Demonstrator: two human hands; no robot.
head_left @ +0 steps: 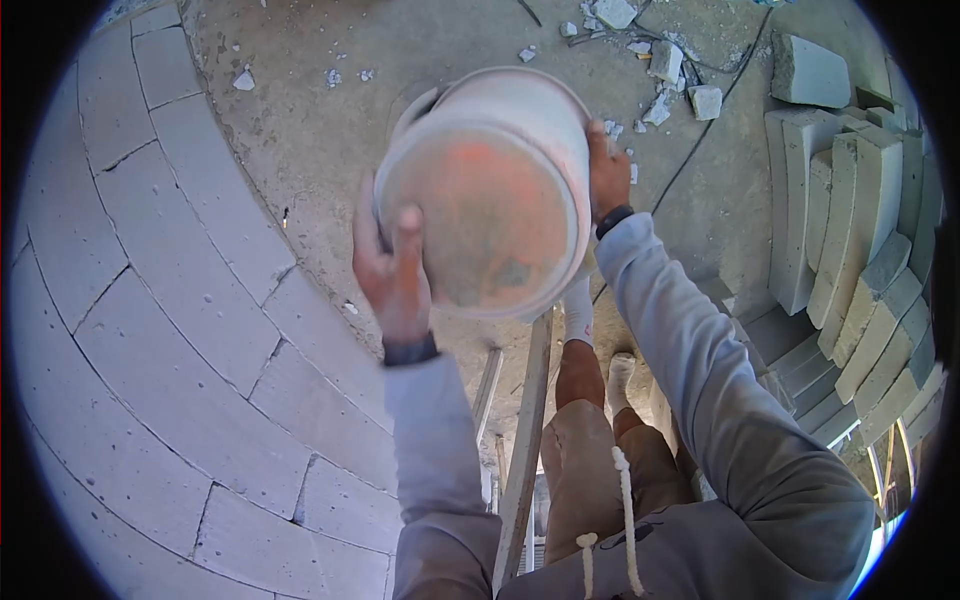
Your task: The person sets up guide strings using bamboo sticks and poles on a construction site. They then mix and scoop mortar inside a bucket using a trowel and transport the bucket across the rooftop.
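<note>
A whitish plastic bucket (548, 112) is held out in front of me, tilted, with its round, orange-stained end towards the camera. Whether that end is the base or a lid I cannot tell. My left hand (393, 262) presses against its left side, thumb raised along the round end and slightly blurred. On the opposite side, my right hand (608, 172) grips the bucket near its far edge, some fingers hidden behind it. What the bucket contains, if anything, is out of sight.
A pale block wall (190, 300) curves up the left side. Stacked grey blocks (850, 220) stand at right. Broken block pieces (664, 62) and a black cable (708, 130) lie on the concrete floor (300, 45). A wooden bar (528, 450) runs beside my legs.
</note>
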